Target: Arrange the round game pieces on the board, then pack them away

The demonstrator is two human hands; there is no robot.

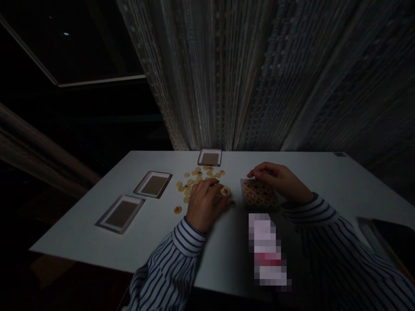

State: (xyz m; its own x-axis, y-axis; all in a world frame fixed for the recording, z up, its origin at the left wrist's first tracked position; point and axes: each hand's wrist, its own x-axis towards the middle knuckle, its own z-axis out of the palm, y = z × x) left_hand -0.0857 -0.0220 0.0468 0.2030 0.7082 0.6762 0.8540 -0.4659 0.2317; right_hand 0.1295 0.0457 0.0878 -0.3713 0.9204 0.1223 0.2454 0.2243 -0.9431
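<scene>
My left hand [205, 203] is closed, with a round Chinese chess piece [225, 191] pinched at its fingertips, a dark character facing up. Under and beyond that hand, several more chess pieces [190, 182] lie scattered on the table, some face down. One piece with a red character [177, 210] sits apart at the left. My right hand [281, 179] hovers at the far right edge of a shallow box [244, 208] filled with rows of pieces. Its fingers are curled together, and whether they hold something is hidden.
A white table [84, 239] carries two shallow framed trays, a nearer one [119, 214] and a farther one [153, 184], at the left. Another framed tray [210, 157] stands at the back edge. A string curtain [227, 77] hangs behind. A dark object [392, 237] lies at the right.
</scene>
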